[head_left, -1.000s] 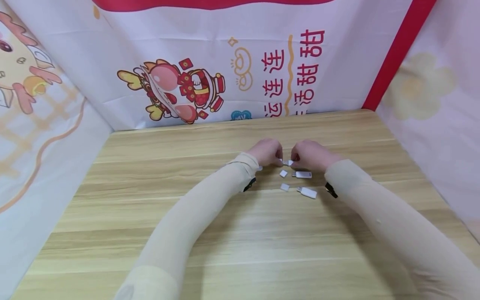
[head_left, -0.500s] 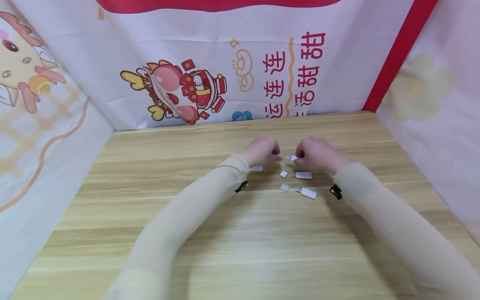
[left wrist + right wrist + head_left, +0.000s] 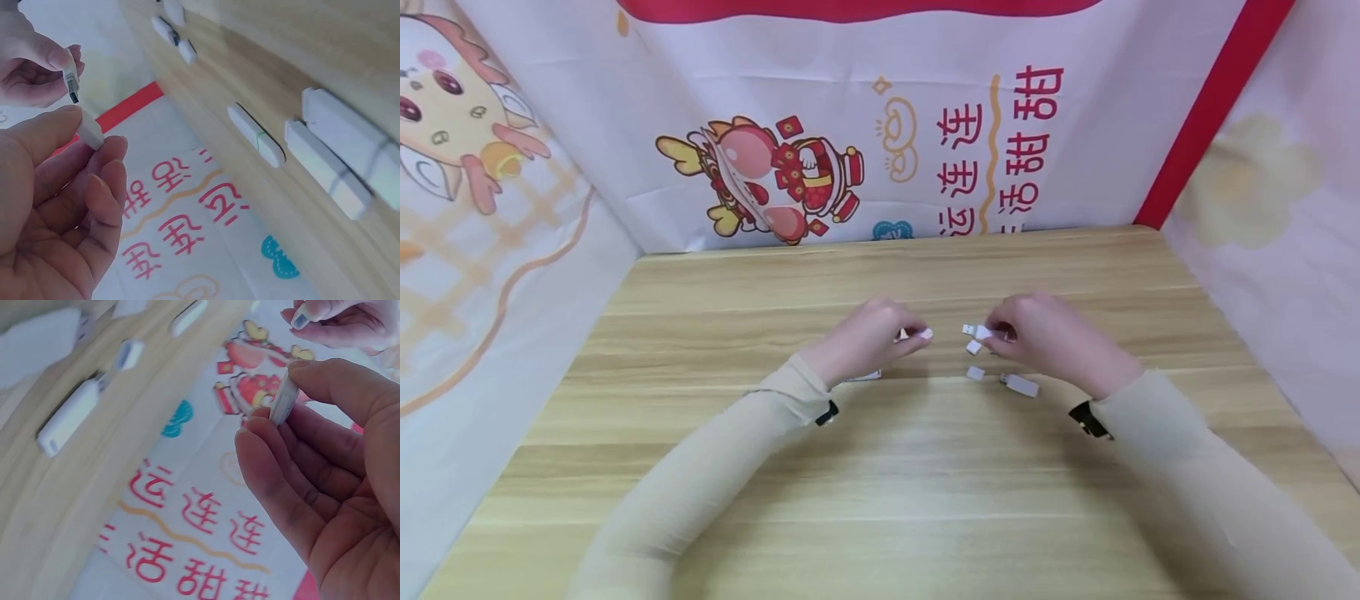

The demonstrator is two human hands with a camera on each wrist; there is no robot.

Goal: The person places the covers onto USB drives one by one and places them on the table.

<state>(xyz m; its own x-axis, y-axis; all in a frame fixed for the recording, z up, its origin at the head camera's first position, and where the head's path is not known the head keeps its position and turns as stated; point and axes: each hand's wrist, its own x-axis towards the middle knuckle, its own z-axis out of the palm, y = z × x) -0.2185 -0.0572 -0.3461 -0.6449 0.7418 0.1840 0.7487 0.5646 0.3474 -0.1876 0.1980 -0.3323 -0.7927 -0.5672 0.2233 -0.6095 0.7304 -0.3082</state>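
Observation:
Between its thumb and fingers my left hand (image 3: 874, 335) pinches a small white cap (image 3: 92, 130), raised above the table. My right hand (image 3: 1051, 337) pinches a white USB flash drive (image 3: 983, 332), its bare metal plug pointing left toward the cap. A gap separates the cap from the plug. Below the right hand, two loose caps (image 3: 975, 372) lie on the table, one nearer me than the other. An uncapped drive (image 3: 1019, 384) rests to their right. Another uncapped drive (image 3: 72, 419) shows in the right wrist view.
Several white sticks (image 3: 328, 169), seemingly capped drives, lie on the wooden table (image 3: 880, 500) near my left hand; the head view mostly hides them. A printed cloth (image 3: 820, 67) hangs along the table's back edge, with more cloth at both sides.
The hands were close together over the far drive. They have since parted and come nearer me, the left going left with the cap, the right carrying the drive.

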